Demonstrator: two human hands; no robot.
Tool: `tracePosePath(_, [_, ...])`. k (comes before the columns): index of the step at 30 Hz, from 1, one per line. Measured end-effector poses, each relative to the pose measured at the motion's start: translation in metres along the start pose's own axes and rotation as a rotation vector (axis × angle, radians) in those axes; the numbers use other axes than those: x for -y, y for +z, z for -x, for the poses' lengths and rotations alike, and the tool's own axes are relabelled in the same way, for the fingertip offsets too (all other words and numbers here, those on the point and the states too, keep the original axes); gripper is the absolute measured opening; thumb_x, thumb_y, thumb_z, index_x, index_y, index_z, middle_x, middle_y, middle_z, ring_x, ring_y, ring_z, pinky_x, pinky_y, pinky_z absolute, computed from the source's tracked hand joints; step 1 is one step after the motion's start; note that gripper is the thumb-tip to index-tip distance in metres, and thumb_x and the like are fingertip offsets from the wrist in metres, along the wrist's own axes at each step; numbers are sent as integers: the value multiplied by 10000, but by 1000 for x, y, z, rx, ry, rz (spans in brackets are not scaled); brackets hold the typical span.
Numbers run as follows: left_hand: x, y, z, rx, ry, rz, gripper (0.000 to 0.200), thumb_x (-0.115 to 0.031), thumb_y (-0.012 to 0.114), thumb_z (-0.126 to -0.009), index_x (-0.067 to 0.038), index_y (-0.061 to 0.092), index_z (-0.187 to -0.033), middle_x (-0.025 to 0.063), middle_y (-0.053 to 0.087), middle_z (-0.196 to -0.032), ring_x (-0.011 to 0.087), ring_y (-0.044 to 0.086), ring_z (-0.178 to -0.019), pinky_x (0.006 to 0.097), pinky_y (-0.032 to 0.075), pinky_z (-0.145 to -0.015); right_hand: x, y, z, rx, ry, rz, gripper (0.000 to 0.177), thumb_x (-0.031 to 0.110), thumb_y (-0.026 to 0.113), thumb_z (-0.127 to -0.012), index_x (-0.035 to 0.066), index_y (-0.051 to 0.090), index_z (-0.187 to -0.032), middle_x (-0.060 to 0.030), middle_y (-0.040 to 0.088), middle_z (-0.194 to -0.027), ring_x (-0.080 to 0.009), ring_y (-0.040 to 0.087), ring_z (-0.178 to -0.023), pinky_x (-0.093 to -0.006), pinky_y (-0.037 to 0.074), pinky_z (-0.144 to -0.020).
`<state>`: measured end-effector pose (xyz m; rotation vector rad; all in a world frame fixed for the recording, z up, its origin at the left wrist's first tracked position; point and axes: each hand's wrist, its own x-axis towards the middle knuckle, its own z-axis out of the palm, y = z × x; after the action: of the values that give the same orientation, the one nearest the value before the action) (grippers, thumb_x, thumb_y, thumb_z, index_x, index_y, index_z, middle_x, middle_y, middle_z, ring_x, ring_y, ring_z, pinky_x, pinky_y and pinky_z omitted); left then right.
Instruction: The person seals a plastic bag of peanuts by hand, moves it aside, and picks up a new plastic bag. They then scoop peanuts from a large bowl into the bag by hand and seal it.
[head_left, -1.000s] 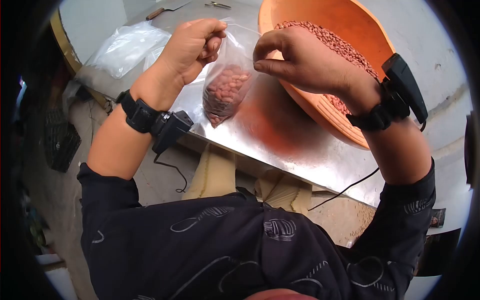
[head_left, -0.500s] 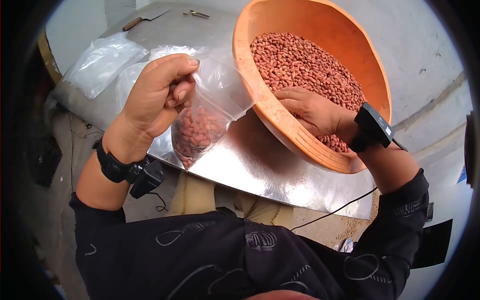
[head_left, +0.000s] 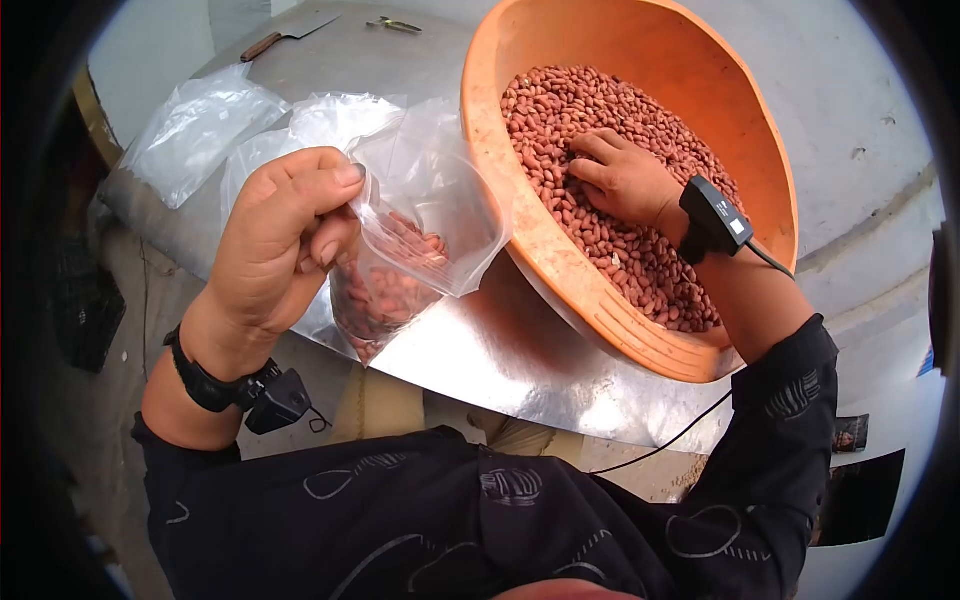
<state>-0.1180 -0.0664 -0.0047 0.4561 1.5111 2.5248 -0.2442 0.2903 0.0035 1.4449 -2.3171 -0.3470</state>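
My left hand (head_left: 290,230) pinches the rim of a clear plastic zip bag (head_left: 425,215) between thumb and fingers. The bag hangs tilted with its mouth gaping toward the tub, and red-skinned peanuts (head_left: 375,300) fill its lower part. My right hand (head_left: 625,180) is in a large orange plastic tub (head_left: 590,310), on a heap of the same peanuts (head_left: 650,260). Its fingers are curled into the heap, and the fingertips are partly hidden among the peanuts.
More clear plastic bags (head_left: 205,125) lie on the metal table (head_left: 490,365) at the left. A wooden-handled knife (head_left: 285,38) and small snips (head_left: 393,24) are at the back. A black cable (head_left: 660,445) runs near my right arm.
My right hand has moved deeper into the tub, away from the near rim, with its fingers curling into the peanuts. My left hand and the bag have shifted slightly left and down.
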Motion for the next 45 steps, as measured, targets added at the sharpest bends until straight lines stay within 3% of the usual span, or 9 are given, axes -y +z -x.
tracePosePath(8, [-2, 1, 0, 23, 9, -11, 169, -163, 551, -872, -60, 547, -738, -21, 432, -502, 46, 327, -440, 209, 297, -484, -38, -12, 32, 117, 375, 42, 106, 115, 558, -816, 76, 570, -913, -133, 540, -897, -334, 574, -836, -399, 488, -713])
tracePosePath(12, [-4, 4, 0, 46, 27, -19, 189, -171, 556, -873, -60, 540, -722, -18, 434, -500, 50, 320, -439, 210, 287, -467, -37, -31, 41, -40, 432, 45, 136, 132, 579, -816, 58, 566, -930, -144, 554, -835, -334, 576, -731, -395, 484, -647])
tracePosePath(15, [-6, 10, -2, 27, 25, -16, 206, -167, 554, -876, -62, 530, -700, -19, 436, -501, 56, 320, -437, 210, 287, -461, -32, -45, 25, -152, 622, -275, 169, 149, 593, -831, 75, 584, -983, -133, 560, -738, -289, 561, -653, -371, 477, -628])
tracePosePath(19, [-5, 13, -5, 35, 21, 18, 211, -157, 557, -873, -54, 529, -691, -15, 450, -505, 61, 335, -440, 219, 293, -458, 9, -88, -29, -218, 871, -963, 186, 175, 576, -886, 12, 592, -973, -32, 559, -680, -87, 495, -569, -233, 403, -486])
tracePosePath(21, [-4, 14, -6, 32, 34, 18, 200, -153, 559, -870, -48, 538, -701, -14, 456, -507, 61, 341, -441, 223, 296, -457, 40, -98, -62, -368, 775, -1177, 149, 185, 597, -891, 48, 594, -949, 13, 562, -727, -12, 446, -534, -161, 340, -431])
tracePosePath(26, [-2, 14, -8, 41, 40, 29, 184, -149, 561, -864, -38, 553, -718, -15, 464, -513, 62, 349, -445, 226, 302, -460, 104, -108, -126, -242, 588, -1471, 170, 208, 609, -888, 59, 592, -968, -3, 571, -768, -29, 471, -550, -165, 364, -454])
tracePosePath(33, [-2, 8, -7, 53, 47, 54, 173, -154, 569, -854, -37, 565, -727, -22, 481, -528, 56, 352, -447, 213, 298, -458, 132, -87, -144, -73, 709, -1408, 167, 176, 577, -880, 19, 595, -932, -2, 555, -698, -50, 481, -542, -182, 372, -467])
tracePosePath(40, [1, 7, -5, 47, 75, 24, 173, -161, 575, -854, -37, 574, -733, -26, 480, -529, 53, 346, -451, 206, 293, -459, 127, -88, -134, 260, 629, -1313, 219, 125, 586, -845, -29, 595, -1002, -47, 608, -889, -106, 592, -781, -244, 485, -709])
tracePosePath(45, [0, 6, -4, 64, 78, 2, 187, -167, 573, -861, -40, 570, -725, -25, 474, -525, 54, 345, -458, 206, 291, -461, 119, -107, -123, 214, 546, -1248, 270, 134, 612, -797, -4, 627, -1030, -62, 621, -907, -145, 589, -804, -274, 502, -701])
